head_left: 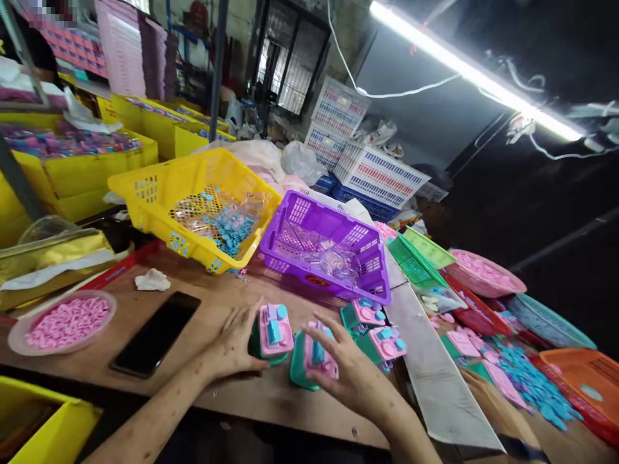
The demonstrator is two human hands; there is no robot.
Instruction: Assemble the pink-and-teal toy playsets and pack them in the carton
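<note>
My left hand [236, 345] is curled round the left side of a small boxy toy [275, 332], with thumb and fingers against it. The toy has a green body, a pink top and blue parts. Just right of it, my right hand [351, 364] grips a second toy of the same kind [300, 361] from above, fingers over its pink top. Both toys stand upright on the brown tabletop [217, 386]. Beyond my right hand stand two more such toys, one farther back [366, 314] and one nearer [385, 346], partly hidden by it.
A yellow basket [145, 219] and a purple basket [314, 283] hold blue pieces and clear parts. On the left lie a phone [157, 335] and a bowl of pink pieces [68, 322]. Another person's arm [503, 412] reaches in beyond the grey divider [430, 374], near blue pieces [536, 380].
</note>
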